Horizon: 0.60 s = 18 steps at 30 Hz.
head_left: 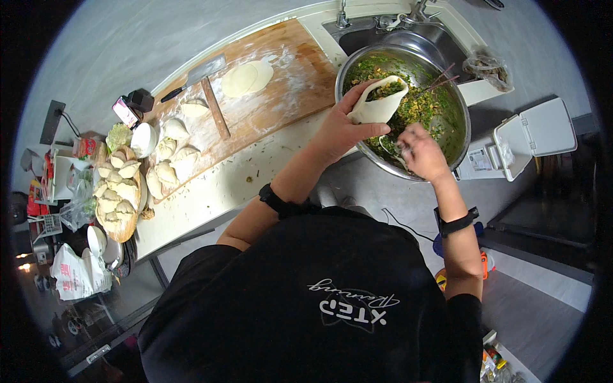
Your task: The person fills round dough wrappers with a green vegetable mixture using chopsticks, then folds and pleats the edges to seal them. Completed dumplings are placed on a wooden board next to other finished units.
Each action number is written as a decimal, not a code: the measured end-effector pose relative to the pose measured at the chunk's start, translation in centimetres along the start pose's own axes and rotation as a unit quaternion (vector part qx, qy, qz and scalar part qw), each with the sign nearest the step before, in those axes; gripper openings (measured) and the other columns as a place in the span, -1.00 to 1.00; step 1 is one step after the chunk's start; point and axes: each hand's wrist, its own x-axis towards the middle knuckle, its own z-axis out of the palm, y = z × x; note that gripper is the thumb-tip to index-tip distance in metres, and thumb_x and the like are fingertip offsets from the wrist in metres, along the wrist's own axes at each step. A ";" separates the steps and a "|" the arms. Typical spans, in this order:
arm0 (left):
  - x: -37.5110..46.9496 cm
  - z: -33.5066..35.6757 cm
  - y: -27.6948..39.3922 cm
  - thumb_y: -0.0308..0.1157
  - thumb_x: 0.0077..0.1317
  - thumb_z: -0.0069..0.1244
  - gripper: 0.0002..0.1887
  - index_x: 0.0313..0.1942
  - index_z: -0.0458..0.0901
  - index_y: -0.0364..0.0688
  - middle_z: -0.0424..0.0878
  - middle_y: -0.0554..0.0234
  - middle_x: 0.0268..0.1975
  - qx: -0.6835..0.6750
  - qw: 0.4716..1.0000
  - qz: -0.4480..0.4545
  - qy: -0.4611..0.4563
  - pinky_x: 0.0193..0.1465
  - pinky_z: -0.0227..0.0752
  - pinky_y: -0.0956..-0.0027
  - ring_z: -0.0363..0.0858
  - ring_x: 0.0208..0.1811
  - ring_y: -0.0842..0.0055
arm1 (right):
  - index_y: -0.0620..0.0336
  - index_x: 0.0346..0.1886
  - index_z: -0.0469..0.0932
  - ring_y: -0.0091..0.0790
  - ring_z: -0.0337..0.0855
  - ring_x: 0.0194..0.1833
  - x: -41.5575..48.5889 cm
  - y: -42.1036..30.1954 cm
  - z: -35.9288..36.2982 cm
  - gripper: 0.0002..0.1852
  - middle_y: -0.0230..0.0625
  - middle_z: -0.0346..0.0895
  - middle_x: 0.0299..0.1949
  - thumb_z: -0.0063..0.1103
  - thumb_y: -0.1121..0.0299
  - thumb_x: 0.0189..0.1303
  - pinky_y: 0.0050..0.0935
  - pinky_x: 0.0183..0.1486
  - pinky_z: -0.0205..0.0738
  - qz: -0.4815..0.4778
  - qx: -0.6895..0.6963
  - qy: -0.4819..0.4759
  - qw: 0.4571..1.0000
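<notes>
My left hand (337,127) holds a folded dough wrapper (380,107) with green and yellow filling inside, over the rim of a large steel bowl (465,143). Chopped green and yellow filling (424,112) lies in the bowl. Low in the bowl, my right hand (421,151), blurred, grips a spoon, mostly hidden by the fingers. Chopsticks (443,79) lean at the bowl's far right side. Two overlapping round wrappers (239,80) lie on the floured wooden board (297,57), left of the bowl. Several filled dumplings (175,129) rest at the board's left end.
A rolling pin (215,107) and a cleaver (206,69) lie on the board. An oval wooden tray (124,233) of dumplings, a white bowl (143,140) and a phone (125,113) stand at left. Behind the steel bowl is a sink (357,43); an open white bin (515,148) stands right.
</notes>
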 end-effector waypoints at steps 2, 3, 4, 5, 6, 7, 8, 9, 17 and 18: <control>-0.2 0.2 -0.1 -0.50 0.01 0.32 -0.21 0.28 0.31 -0.18 0.49 0.30 0.13 -0.048 0.999 -0.008 -0.001 0.17 0.35 0.47 0.45 0.11 0.60 | 0.27 -0.26 0.61 -0.02 0.59 -0.23 0.5 1.1 -0.2 -0.87 -0.10 0.53 -0.23 0.21 0.53 0.09 -0.27 -0.12 0.49 0.044 0.009 0.069 0.997; -0.3 0.1 -0.1 -0.49 0.02 0.31 -0.22 0.28 0.32 -0.17 0.50 0.29 0.14 -0.023 1.000 0.003 -0.005 0.17 0.36 0.45 0.46 0.12 0.58 | 0.32 -0.26 0.60 -0.02 0.59 -0.26 0.6 1.6 -0.6 -0.88 -0.06 0.55 -0.28 0.23 0.50 0.14 -0.33 -0.14 0.49 0.114 0.030 0.070 0.991; -0.5 0.0 -0.1 -0.49 0.03 0.31 -0.23 0.28 0.33 -0.16 0.50 0.28 0.14 0.004 1.000 0.006 -0.007 0.18 0.37 0.44 0.46 0.12 0.56 | 0.34 -0.24 0.61 -0.02 0.61 -0.35 0.5 2.0 -1.2 -0.84 0.00 0.59 -0.29 0.26 0.44 0.17 -0.36 -0.20 0.49 0.128 0.029 0.049 0.990; -0.5 -0.1 -0.1 -0.48 0.04 0.30 -0.25 0.28 0.33 -0.14 0.50 0.27 0.15 0.028 0.999 0.018 -0.011 0.18 0.38 0.42 0.47 0.13 0.53 | 0.29 -0.21 0.64 -0.23 0.65 -0.34 0.2 2.2 -1.9 -0.85 -0.10 0.64 -0.24 0.26 0.44 0.18 -0.39 -0.26 0.49 0.130 0.000 0.057 0.990; -0.5 0.0 -0.1 -0.47 0.05 0.30 -0.26 0.27 0.35 -0.16 0.51 0.26 0.14 0.000 1.000 0.016 -0.017 0.17 0.38 0.43 0.48 0.12 0.54 | 0.26 -0.18 0.65 -0.28 0.66 -0.31 -0.2 2.4 -2.8 -0.83 -0.15 0.66 -0.24 0.26 0.42 0.19 -0.42 -0.28 0.52 0.100 0.073 0.130 0.984; -0.5 -0.2 -0.1 -0.47 0.05 0.30 -0.27 0.26 0.36 -0.16 0.52 0.26 0.14 0.025 0.999 0.026 -0.017 0.17 0.38 0.42 0.49 0.11 0.54 | 0.22 -0.15 0.66 -0.33 0.67 -0.29 -0.7 2.4 -3.7 -0.82 -0.19 0.67 -0.25 0.26 0.41 0.20 -0.44 -0.29 0.55 0.111 0.147 0.190 0.964; -0.5 -0.2 -0.1 -0.46 0.05 0.30 -0.28 0.25 0.37 -0.16 0.53 0.26 0.13 0.048 0.998 0.032 -0.018 0.17 0.38 0.42 0.49 0.11 0.54 | 0.22 -0.13 0.66 -0.43 0.64 -0.30 -1.3 2.3 -5.0 -0.81 -0.26 0.67 -0.26 0.25 0.39 0.22 -0.51 -0.36 0.55 0.173 0.205 0.212 0.940; -0.5 -0.3 -0.1 -0.45 0.06 0.30 -0.29 0.25 0.37 -0.16 0.53 0.26 0.13 0.071 0.996 0.044 -0.022 0.17 0.38 0.42 0.49 0.11 0.54 | 0.22 -0.10 0.65 -0.54 0.61 -0.31 -1.7 2.2 -6.1 -0.79 -0.32 0.66 -0.26 0.23 0.37 0.25 -0.57 -0.42 0.55 0.219 0.291 0.229 0.903; -0.1 -0.8 -0.2 -0.47 0.08 0.26 -0.38 0.19 0.46 -0.15 0.54 0.26 0.13 0.132 0.988 0.047 -0.067 0.19 0.37 0.42 0.51 0.10 0.55 | 0.50 0.02 0.49 -0.34 0.72 -0.25 -5.2 -0.4 -15.0 -0.68 0.01 0.63 -0.20 0.14 0.43 0.29 -0.69 -0.53 0.58 0.231 0.440 0.353 0.793; 0.1 -0.7 -0.3 -0.47 0.08 0.25 -0.39 0.19 0.46 -0.15 0.54 0.26 0.13 0.138 0.986 0.049 -0.076 0.18 0.38 0.42 0.51 0.09 0.56 | 0.51 0.02 0.49 -0.33 0.72 -0.27 -5.7 -0.8 -15.5 -0.68 0.03 0.63 -0.21 0.13 0.44 0.29 -0.68 -0.54 0.58 0.186 0.482 0.336 0.788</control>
